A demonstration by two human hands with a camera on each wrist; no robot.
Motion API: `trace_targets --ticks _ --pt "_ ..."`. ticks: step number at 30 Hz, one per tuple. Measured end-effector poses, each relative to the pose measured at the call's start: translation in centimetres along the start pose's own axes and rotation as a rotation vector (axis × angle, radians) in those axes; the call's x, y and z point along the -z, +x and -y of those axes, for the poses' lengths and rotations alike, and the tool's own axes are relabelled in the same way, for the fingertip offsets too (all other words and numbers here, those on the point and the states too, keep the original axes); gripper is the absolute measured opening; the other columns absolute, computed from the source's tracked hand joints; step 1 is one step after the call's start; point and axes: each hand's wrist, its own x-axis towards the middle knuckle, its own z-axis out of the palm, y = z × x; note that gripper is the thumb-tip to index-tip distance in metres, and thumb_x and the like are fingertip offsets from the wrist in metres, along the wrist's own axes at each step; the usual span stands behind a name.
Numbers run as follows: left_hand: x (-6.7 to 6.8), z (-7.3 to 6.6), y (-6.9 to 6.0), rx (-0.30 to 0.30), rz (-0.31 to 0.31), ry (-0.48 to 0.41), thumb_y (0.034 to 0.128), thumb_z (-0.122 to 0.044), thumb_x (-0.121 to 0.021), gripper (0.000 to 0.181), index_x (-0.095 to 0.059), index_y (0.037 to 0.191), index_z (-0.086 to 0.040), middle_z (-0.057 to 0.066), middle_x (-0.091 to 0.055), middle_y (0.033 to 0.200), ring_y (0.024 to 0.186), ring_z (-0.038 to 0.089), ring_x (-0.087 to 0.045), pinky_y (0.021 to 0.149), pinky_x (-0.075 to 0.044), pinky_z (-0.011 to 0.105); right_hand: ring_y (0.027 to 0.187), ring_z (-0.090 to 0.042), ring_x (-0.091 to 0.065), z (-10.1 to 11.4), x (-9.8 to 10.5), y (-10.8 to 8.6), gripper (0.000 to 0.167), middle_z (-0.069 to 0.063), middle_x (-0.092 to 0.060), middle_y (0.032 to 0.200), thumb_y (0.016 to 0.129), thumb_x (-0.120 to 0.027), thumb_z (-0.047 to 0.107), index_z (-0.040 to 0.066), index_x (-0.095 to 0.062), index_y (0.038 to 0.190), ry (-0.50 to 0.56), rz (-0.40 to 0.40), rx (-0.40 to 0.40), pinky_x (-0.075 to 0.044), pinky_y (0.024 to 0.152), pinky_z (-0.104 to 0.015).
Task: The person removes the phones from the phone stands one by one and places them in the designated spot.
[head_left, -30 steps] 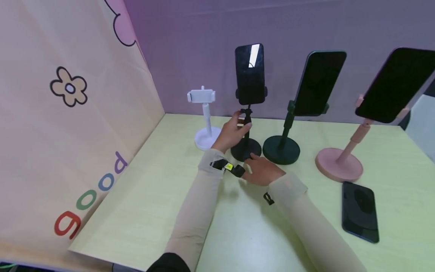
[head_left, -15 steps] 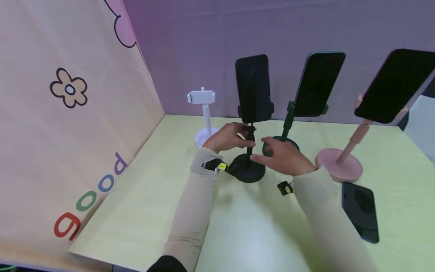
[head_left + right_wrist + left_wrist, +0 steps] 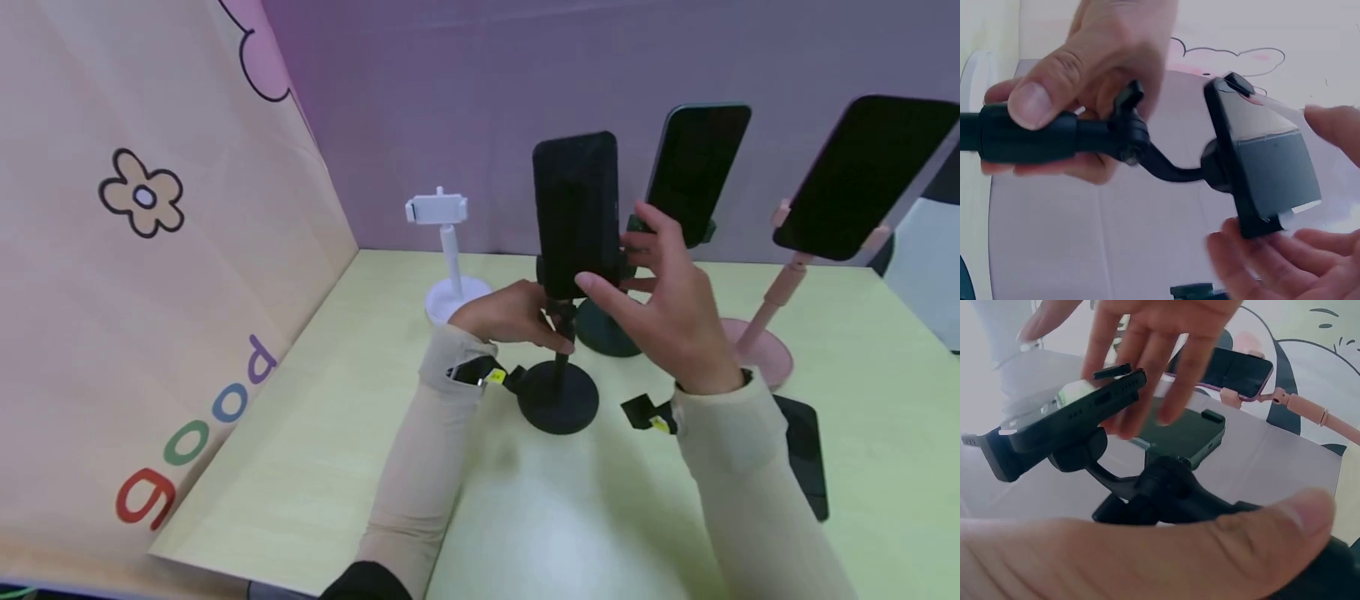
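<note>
My left hand [image 3: 510,312] grips the pole of a black phone stand [image 3: 558,400], just below its clamp joint. Its thumb lies along the thick collar of the pole in the right wrist view. A dark smartphone [image 3: 576,212] sits upright in the stand's clamp. Spread around the phone's lower right side is my right hand [image 3: 678,308], its thumb in front of the screen. The right wrist view shows that thumb apart from the glass and the fingers [image 3: 1260,262] close by the clamp's edge; contact there is unclear.
Behind the right hand stands a dark green stand [image 3: 609,329] with a phone. Further right is a pink stand [image 3: 772,308], also holding a phone. A white stand [image 3: 453,292] is at the back left. Another phone [image 3: 804,454] lies on the table [image 3: 337,433], partly behind the right sleeve.
The black stand and its phone have come forward and slightly right, held by the left hand. My right hand has risen from the stand's base to the phone's side, fingers spreading.
</note>
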Motion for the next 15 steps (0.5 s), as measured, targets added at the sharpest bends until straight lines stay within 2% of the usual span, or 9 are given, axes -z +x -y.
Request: trace_targets --ticks 4,7,8,11,15 --pt "-0.1 -0.6 -0.4 -0.006 0.02 0.038 0.0802 -0.028 -0.08 0.025 -0.072 0.099 -0.014 -0.005 -0.071 0.092 0.086 0.011 -0.064 0.078 -0.05 0.026 0.108 -0.023 -0.061 0.1 -0.3 0.0 0.057 -0.012 -0.062 0.123 0.09 -0.07 0.026 0.005 -0.044 0.136 0.008 -0.108 0.092 -0.052 0.088 -0.047" --pt "0.4 -0.9 -1.2 -0.017 0.011 0.069 0.0813 -0.036 -0.077 0.031 -0.071 0.102 -0.014 -0.008 -0.07 0.095 0.086 0.007 -0.065 0.076 -0.05 0.025 0.107 -0.025 -0.063 0.0 -0.2 0.0 0.046 -0.012 -0.063 0.122 0.092 -0.067 0.023 0.003 -0.05 0.129 -0.002 -0.146 0.109 -0.052 0.088 -0.048" --pt "0.8 -0.9 -1.6 -0.038 -0.001 0.071 0.0822 -0.039 -0.076 0.036 -0.069 0.108 -0.015 -0.008 -0.07 0.099 0.088 0.007 -0.065 0.077 -0.051 0.025 0.107 -0.025 -0.063 0.0 -0.2 0.0 0.045 -0.011 -0.063 0.123 0.092 -0.066 0.023 0.003 -0.051 0.129 0.0 -0.152 0.11 -0.052 0.088 -0.048" --pt "1.9 -1.1 -3.3 -0.135 -0.092 0.048 0.0862 -0.041 -0.071 0.05 -0.058 0.127 -0.015 -0.007 -0.065 0.111 0.096 0.007 -0.064 0.082 -0.052 0.027 0.109 -0.026 -0.062 -0.1 -0.3 0.0 0.043 -0.011 -0.061 0.126 0.093 -0.066 0.024 0.004 -0.052 0.129 0.005 -0.152 0.105 -0.051 0.089 -0.048" --pt "3.2 -1.9 -5.5 -0.259 -0.302 0.019 0.0931 -0.037 -0.063 0.052 -0.048 0.138 -0.017 -0.005 -0.062 0.119 0.102 0.007 -0.061 0.087 -0.051 0.03 0.108 -0.026 -0.062 -0.4 -0.3 0.1 0.043 -0.011 -0.061 0.126 0.093 -0.066 0.024 0.004 -0.053 0.128 0.001 -0.151 0.104 -0.051 0.089 -0.048"
